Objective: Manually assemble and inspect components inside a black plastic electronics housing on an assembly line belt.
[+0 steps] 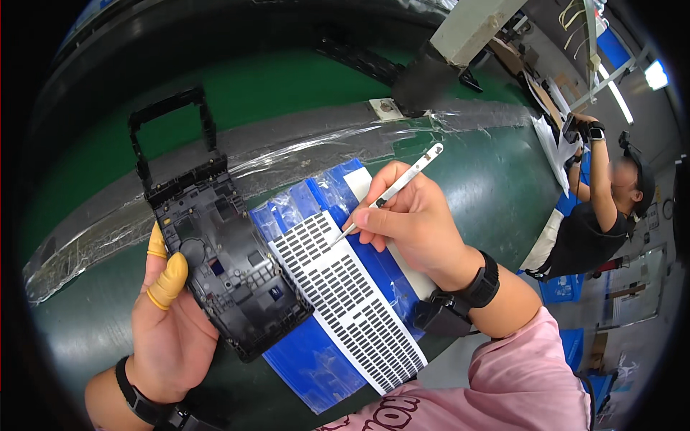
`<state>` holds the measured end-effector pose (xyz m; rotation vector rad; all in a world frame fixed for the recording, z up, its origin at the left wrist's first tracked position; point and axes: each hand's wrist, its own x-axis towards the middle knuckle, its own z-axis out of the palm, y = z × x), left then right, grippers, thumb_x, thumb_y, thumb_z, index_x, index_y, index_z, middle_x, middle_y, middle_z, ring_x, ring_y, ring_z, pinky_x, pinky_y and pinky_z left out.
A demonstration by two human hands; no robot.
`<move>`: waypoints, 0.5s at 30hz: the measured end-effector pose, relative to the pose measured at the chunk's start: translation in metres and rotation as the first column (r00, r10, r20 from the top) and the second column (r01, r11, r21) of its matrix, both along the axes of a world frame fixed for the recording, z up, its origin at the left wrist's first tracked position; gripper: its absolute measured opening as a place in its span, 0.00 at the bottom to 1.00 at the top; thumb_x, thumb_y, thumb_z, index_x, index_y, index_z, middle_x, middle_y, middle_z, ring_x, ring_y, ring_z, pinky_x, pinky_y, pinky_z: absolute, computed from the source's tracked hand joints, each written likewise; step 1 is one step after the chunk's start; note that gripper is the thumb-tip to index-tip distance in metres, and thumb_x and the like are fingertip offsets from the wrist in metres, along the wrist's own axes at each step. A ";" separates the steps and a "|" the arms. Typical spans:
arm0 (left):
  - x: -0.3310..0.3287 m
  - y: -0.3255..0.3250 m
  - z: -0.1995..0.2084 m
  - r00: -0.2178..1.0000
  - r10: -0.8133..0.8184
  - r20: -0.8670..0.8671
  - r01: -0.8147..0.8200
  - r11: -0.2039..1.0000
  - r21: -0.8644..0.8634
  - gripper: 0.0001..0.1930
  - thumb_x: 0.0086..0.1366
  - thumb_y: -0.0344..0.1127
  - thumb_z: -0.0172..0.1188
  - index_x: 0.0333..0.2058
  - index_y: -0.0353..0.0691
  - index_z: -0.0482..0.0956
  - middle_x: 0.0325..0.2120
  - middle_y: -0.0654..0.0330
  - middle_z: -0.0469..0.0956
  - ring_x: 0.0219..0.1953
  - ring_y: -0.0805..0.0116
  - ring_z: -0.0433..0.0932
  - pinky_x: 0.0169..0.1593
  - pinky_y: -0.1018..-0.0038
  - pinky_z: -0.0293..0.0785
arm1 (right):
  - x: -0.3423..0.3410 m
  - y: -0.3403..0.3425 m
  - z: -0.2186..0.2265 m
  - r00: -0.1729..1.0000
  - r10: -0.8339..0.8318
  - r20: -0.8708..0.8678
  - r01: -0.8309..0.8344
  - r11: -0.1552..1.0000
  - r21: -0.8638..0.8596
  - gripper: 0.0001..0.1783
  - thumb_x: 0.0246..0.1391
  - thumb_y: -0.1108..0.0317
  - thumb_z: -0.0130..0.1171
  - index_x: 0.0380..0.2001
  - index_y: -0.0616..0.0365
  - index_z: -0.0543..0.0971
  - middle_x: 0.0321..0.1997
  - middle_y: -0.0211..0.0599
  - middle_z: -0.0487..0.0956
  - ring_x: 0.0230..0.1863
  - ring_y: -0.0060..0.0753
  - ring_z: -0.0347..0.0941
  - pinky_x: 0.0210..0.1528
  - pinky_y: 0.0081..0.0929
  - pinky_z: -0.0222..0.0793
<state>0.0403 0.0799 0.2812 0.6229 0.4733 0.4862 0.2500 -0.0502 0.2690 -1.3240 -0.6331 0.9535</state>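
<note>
My left hand [172, 330], with yellow finger cots on its thumb and a finger, grips a black plastic housing [233, 258] by its left side. An open frame-like part [172, 115] sticks up from the housing's far end. In my right hand [417, 223] is a pair of white tweezers [402, 179], held like a pen. Their tips touch or hover just over a white sheet [345, 302] covered with rows of small black rectangular stickers. Part of the sheet's upper area is bare white. Under it lies a blue plastic board [309, 370] wrapped with clear tape.
A dark green bench [489, 165] carries a raised strip [287, 147] covered in clear film. Beyond it is a green belt-like surface [266, 86] with a long black part [359, 61]. A grey post [474, 32] stands at the back. At right, another person [596, 223] works with raised hands.
</note>
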 end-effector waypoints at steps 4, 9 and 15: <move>0.000 0.003 0.003 1.000 -0.017 0.017 0.016 1.000 0.007 0.25 0.61 0.32 0.42 0.56 0.50 0.48 0.52 0.59 0.59 0.53 0.60 0.61 0.54 0.60 0.60 | 0.001 0.002 0.000 1.000 0.004 0.028 -0.005 1.000 0.005 0.09 0.43 0.81 0.54 0.26 0.61 0.65 0.22 0.38 0.74 0.19 0.20 0.70 0.16 0.11 0.62; 0.001 -0.005 0.008 0.998 -0.054 0.036 0.052 0.997 0.055 0.26 0.61 0.35 0.43 0.57 0.52 0.46 0.52 0.57 0.59 0.52 0.58 0.62 0.52 0.59 0.62 | -0.013 -0.007 0.028 0.993 0.055 -0.105 -0.031 0.976 0.216 0.10 0.44 0.81 0.54 0.28 0.60 0.64 0.28 0.50 0.75 0.21 0.23 0.70 0.19 0.14 0.64; -0.005 -0.018 0.024 0.982 -0.128 0.142 0.117 0.990 0.083 0.28 0.62 0.37 0.43 0.58 0.55 0.42 0.54 0.56 0.56 0.53 0.57 0.61 0.51 0.59 0.64 | -0.065 -0.002 0.053 0.964 0.265 0.023 -0.256 0.900 0.351 0.11 0.43 0.85 0.52 0.31 0.64 0.66 0.33 0.46 0.75 0.36 0.29 0.73 0.39 0.20 0.70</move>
